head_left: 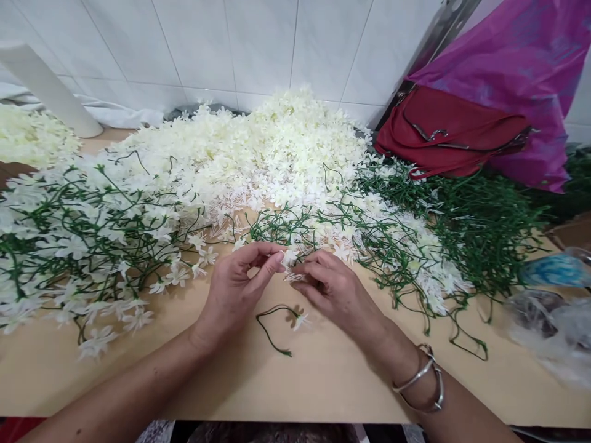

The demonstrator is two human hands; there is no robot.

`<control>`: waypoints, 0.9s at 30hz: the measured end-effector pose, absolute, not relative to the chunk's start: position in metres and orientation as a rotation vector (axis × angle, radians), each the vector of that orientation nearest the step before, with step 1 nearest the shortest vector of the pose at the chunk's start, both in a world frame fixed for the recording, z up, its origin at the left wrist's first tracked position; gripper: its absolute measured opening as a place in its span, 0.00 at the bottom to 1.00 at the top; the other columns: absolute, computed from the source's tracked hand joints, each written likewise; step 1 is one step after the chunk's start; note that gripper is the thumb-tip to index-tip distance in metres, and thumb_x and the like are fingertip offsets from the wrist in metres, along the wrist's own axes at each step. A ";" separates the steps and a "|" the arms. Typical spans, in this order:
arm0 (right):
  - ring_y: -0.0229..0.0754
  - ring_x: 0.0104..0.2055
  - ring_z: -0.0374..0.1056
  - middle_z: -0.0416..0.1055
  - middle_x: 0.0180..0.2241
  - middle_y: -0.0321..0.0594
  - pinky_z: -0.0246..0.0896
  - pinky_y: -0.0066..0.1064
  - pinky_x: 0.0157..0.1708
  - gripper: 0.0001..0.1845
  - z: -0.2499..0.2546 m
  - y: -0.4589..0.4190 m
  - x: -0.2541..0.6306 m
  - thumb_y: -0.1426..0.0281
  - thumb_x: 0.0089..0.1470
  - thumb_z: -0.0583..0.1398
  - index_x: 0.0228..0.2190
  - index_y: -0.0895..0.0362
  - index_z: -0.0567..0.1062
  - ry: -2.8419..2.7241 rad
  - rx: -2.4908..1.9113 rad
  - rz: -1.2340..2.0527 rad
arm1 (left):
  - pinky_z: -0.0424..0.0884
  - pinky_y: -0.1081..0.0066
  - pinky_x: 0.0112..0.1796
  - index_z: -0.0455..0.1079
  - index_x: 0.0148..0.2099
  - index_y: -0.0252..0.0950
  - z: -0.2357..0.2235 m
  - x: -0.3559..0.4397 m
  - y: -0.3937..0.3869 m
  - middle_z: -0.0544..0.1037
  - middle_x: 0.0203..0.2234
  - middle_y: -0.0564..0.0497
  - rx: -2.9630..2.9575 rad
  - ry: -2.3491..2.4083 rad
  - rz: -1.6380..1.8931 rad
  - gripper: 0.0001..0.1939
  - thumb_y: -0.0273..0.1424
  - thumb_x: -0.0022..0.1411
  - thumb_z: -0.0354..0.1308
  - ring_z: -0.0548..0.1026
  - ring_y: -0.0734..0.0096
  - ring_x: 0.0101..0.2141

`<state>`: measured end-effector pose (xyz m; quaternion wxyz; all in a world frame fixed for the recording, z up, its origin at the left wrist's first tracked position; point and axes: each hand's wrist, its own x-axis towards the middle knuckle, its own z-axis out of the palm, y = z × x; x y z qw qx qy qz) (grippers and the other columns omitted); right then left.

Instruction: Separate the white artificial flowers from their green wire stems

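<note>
Centrally, white flowers [290, 256] between fingers [264, 248]

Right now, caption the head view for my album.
Left hand and right hand holding white flowers before heaped blossoms and stems.

From here I see silver-coloured metal bangles [441, 389] on the right wrist [406, 363], their slim, rounded bands crossing. The left hand [235, 289], right hand [335, 288] and both forearms are bare. Dark, mottled clothing [272, 433] shows at the lap, mostly hidden.
</note>
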<state>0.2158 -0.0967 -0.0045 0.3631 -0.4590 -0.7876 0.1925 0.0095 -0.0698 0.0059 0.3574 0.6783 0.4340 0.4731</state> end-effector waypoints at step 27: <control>0.38 0.30 0.68 0.73 0.28 0.33 0.66 0.32 0.33 0.08 0.008 -0.107 0.197 0.71 0.56 0.69 0.30 0.53 0.74 -1.294 -1.237 0.817 | 0.79 0.68 0.41 0.77 0.43 0.37 -0.004 0.026 -0.082 0.83 0.42 0.46 1.651 0.957 1.180 0.06 0.34 0.70 0.63 0.82 0.68 0.38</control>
